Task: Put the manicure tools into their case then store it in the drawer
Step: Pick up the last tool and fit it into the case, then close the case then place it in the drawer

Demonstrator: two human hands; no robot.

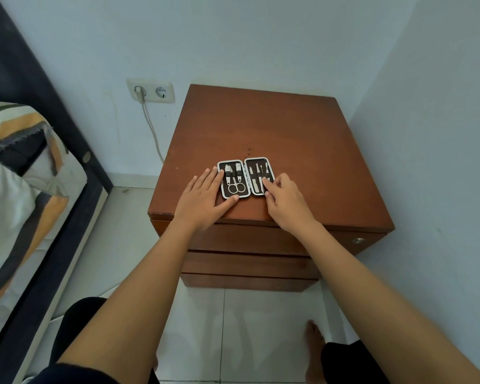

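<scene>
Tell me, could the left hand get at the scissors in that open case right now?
Probably yes: the left hand lies flat beside the open case, and the scissors sit uncovered in its near half.

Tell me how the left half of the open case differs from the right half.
The left half holds scissors with round loops and two stubby clippers; the right half holds several thin, straight tools. The left hand lies flat along the left half's outer edge; the right hand has fingertips on the right half's tools. Both halves are dark-lined, white-rimmed and lie open flat on the nightstand.
</scene>
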